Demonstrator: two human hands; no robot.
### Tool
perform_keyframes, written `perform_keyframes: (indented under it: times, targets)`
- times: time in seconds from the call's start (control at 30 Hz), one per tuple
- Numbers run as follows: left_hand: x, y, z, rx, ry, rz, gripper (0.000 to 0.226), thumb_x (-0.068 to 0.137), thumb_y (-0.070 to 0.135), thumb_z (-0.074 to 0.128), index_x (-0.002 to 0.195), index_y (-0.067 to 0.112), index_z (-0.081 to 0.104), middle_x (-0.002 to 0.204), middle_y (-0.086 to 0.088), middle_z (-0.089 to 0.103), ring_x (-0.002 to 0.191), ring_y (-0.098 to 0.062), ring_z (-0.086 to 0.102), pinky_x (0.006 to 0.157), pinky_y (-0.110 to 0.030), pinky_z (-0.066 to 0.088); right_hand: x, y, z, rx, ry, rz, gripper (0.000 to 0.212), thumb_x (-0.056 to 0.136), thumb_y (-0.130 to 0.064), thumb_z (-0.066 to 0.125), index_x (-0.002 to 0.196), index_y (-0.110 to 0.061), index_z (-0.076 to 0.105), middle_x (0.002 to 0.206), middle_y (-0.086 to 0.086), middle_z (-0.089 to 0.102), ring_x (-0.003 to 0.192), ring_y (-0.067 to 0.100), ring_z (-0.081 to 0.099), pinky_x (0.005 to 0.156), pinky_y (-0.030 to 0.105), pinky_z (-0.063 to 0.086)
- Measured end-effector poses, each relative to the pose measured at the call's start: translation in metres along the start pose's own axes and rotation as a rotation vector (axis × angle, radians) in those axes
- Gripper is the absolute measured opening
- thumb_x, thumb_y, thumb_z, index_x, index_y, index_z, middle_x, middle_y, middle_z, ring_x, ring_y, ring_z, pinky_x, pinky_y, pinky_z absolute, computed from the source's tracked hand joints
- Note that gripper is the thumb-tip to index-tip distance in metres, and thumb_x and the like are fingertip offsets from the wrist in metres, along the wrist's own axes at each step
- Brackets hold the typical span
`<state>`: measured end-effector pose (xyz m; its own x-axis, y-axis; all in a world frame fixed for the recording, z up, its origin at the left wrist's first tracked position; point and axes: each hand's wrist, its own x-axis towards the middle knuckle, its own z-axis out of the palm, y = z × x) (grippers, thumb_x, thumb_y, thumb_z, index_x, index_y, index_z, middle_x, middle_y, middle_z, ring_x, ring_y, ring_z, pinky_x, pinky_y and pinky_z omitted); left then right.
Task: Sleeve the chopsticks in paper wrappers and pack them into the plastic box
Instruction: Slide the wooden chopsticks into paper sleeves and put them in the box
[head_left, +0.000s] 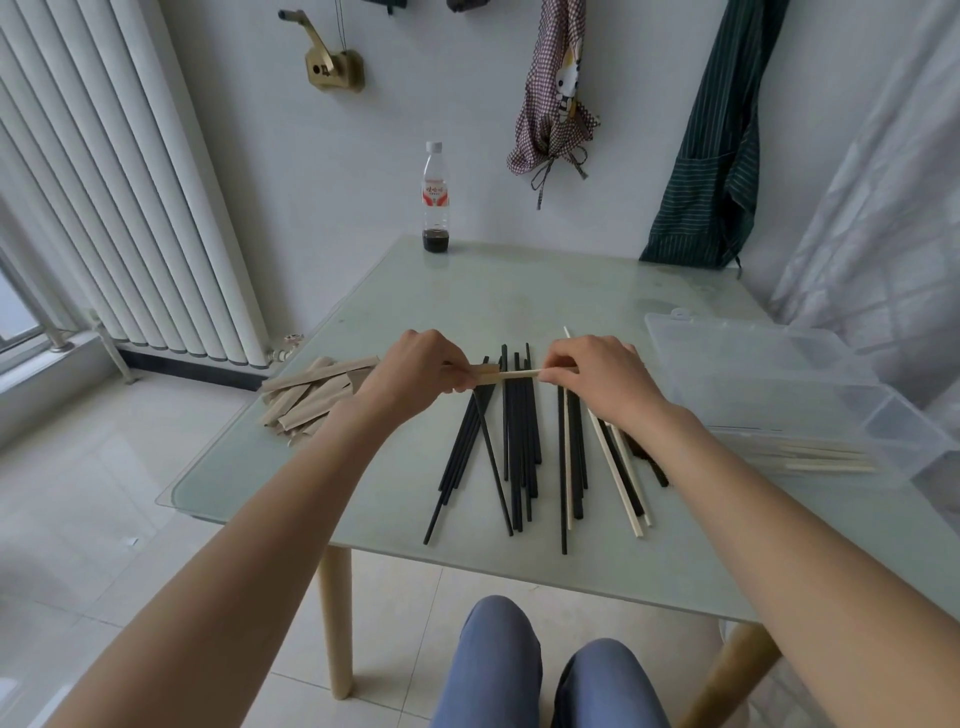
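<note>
Across the table (519, 291) I see the plastic box (779, 374) open at the right edge, loose chopsticks (519, 441) mid-table and spare wrappers (306, 395) at the left edge. My left hand (415, 374) pinches a paper wrapper (485, 374); my right hand (597, 379) pinches a pale chopstick (519, 374) barely entered. A skewed push could buckle the wrapper mouth, or the stick may slip out.

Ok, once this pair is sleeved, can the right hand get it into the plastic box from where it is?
Probably yes. The plastic box lies open just beside the right hand, nothing standing between them. That hand pinches light chopsticks going into the wrapper that the left hand holds.
</note>
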<state>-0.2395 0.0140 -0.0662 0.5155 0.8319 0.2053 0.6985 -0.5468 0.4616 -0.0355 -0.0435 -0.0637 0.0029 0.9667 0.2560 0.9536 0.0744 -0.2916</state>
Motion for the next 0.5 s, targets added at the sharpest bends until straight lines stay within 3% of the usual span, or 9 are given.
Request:
perform_keyframes:
  times: [0.2,0.37,0.5]
  targets:
    - [0.001,0.020,0.013,-0.012,-0.028,0.018,0.014,0.087,0.017,0.062,0.087,0.012,0.074,0.075,-0.010,0.067,0.071,-0.025,0.056,0.066,-0.035,0.045,-0.004,-0.010,0.005,0.011,-0.009,-0.037,0.015,0.091,-0.032,0.058,0.095,-0.024,0.070,0.090,-0.004,0.068,0.087,0.017,0.058,0.089,0.036,0.037]
    - [0.001,0.012,0.009,-0.032,0.000,-0.032,0.014,0.086,0.020,0.063,0.087,0.012,0.075,0.072,-0.007,0.066,0.075,-0.026,0.061,0.070,-0.040,0.049,-0.005,0.002,0.003,0.045,0.038,0.012,0.012,0.090,-0.031,0.060,0.093,-0.024,0.070,0.084,-0.008,0.066,0.083,0.015,0.056,0.092,0.036,0.039]
    - [0.001,0.022,0.015,-0.025,-0.013,-0.026,0.014,0.087,0.019,0.061,0.086,0.013,0.073,0.074,-0.008,0.066,0.076,-0.028,0.061,0.066,-0.038,0.048,-0.004,-0.009,0.004,0.115,0.035,-0.043,0.014,0.088,-0.025,0.063,0.094,-0.018,0.074,0.087,-0.001,0.070,0.083,0.018,0.058,0.084,0.034,0.041]
